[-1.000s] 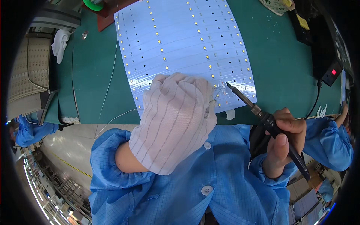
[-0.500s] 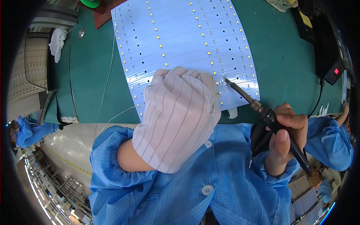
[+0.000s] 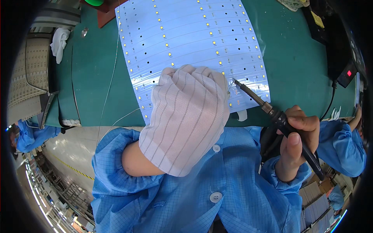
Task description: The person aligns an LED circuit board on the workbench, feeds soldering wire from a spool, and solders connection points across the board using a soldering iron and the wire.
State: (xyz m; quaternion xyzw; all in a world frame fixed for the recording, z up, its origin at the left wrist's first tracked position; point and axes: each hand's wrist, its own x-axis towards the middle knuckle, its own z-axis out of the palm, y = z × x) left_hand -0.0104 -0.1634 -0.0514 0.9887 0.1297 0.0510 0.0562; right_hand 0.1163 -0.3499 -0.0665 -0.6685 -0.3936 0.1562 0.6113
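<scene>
A white LED strip panel (image 3: 190, 42), with rows of small yellow chips, lies on the green bench mat. My left hand (image 3: 186, 120), in a white striped glove, rests on the panel's near part with its fingers curled closed, their tips hidden. Thin solder wire (image 3: 126, 115) runs under the glove from the left, and a fine end shows beside its right edge. Bare, my right hand (image 3: 299, 134) grips a black-handled soldering iron (image 3: 285, 126). The iron's tip is at the panel's near right part, close to the wire end; whether they touch is too small to tell.
A black box with a red lit switch (image 3: 348, 73) stands on the right of the green mat (image 3: 293, 73). A white cloth (image 3: 59, 43) and a rack of boards (image 3: 35, 70) are at left. Blue-sleeved people (image 3: 342, 149) sit on both sides.
My left hand has shifted slightly up and right on the panel. The iron's tip has moved a touch up along the strips. Both hands keep their grips.
</scene>
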